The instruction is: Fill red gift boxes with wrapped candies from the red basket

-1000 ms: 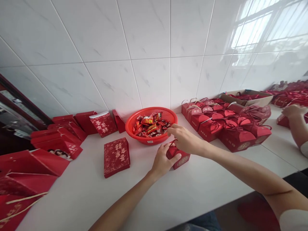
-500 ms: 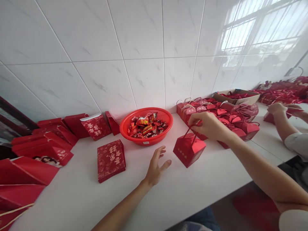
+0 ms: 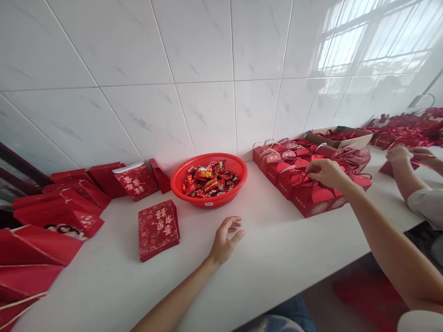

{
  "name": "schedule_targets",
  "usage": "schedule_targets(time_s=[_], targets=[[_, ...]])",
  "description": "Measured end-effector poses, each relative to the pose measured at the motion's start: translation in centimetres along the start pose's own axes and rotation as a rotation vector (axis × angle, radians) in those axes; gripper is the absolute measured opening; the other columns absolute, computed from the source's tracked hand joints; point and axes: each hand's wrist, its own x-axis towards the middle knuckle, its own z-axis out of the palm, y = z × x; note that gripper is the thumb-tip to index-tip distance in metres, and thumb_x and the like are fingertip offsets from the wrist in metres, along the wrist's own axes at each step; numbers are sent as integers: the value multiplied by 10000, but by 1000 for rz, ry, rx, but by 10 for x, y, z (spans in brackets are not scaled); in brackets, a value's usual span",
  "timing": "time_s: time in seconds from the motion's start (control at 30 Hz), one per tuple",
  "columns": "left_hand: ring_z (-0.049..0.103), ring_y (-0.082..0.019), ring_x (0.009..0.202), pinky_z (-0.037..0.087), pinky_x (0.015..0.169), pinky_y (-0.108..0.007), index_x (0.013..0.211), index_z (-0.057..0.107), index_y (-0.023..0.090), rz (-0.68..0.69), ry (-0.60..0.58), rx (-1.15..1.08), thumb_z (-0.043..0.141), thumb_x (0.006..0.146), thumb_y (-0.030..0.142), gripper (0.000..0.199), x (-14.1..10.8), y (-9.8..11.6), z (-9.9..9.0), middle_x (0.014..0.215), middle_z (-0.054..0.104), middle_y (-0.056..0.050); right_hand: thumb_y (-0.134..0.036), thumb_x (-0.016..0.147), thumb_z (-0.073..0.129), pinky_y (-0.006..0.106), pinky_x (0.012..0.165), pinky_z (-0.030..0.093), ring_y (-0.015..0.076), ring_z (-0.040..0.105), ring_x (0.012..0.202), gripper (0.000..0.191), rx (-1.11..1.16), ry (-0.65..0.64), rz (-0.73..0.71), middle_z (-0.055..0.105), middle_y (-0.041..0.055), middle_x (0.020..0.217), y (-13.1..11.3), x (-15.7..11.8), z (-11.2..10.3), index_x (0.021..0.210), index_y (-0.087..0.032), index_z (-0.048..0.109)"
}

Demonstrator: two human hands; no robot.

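My right hand [image 3: 327, 174] is closed in a pinch at the cord handle of a red gift box [image 3: 306, 203], at the front corner of a group of similar boxes. The box rests upright on the table, touching its neighbours. Its handle is partly hidden by my fingers. My left hand [image 3: 225, 240] hovers over the white table [image 3: 263, 263], fingers curved and apart, holding nothing. Just beyond it is a red plastic basket [image 3: 209, 203] with wrapped sweets [image 3: 211, 177] in it. A flat red box with gold lettering [image 3: 159, 230] lies to its left.
Folded red cartons [image 3: 79, 196] stand along the left. An open cardboard box [image 3: 341, 138] sits behind the gift boxes, against the tiled wall [image 3: 207, 41]. At the right, another person's hands [image 3: 401, 154] handle a red box, near a heap of red packets [image 3: 404, 131].
My right hand has moved right and away from me, carrying the hanging gift box from above the table into the front of the group. My left hand stays nearly still, open.
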Motion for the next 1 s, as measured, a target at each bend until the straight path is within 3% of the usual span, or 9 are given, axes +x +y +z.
schedule_targets(time_s=[0.33,0.43,0.57,0.67,0.77,0.83,1.0], targets=[[644,-214,991,534,900,-367,1041,662,204,3,-7,-3,668,781,353,300,-1,1,0,1158,636,-84,-127,690,623,335,836,496,223,685,802,62,79,90,-9,724,45,779,6,7,10,690,-188,633],[646,-209,975,534,901,-370,1027,665,205,4,-9,-9,674,782,359,290,-1,2,0,1153,633,-81,-172,748,634,332,828,480,225,678,825,30,77,28,-64,736,84,852,9,2,12,768,-176,656],[650,-204,960,542,898,-376,1017,670,204,8,-4,-14,678,783,354,278,-1,2,1,1158,631,-83,-242,793,672,347,814,469,269,668,916,159,-25,-66,-132,733,151,1001,12,-7,12,927,-157,675],[658,-209,956,551,878,-380,1011,673,201,3,5,-10,676,782,353,275,-2,2,2,1166,632,-90,-267,811,680,406,891,460,328,644,1036,197,-118,-30,-151,714,172,1084,7,-16,13,978,-163,674],[667,-206,937,553,868,-377,972,685,198,25,3,13,670,782,323,228,-2,6,0,1152,647,-92,-288,833,654,427,933,466,334,639,1071,183,-73,27,-204,708,160,1119,-6,-27,14,985,-189,677],[667,-206,933,548,871,-367,915,697,199,64,-11,60,658,793,296,161,-3,12,-4,1090,678,-84,-318,852,627,387,900,499,299,669,1016,191,44,-49,-293,713,131,1125,-17,-37,17,1000,-212,685],[686,-212,877,552,844,-358,830,724,205,219,-72,271,601,865,291,154,-6,44,-35,906,730,-72,-407,903,569,318,796,538,233,707,906,280,255,-508,-509,741,99,1025,-50,-59,50,1048,-203,693]])
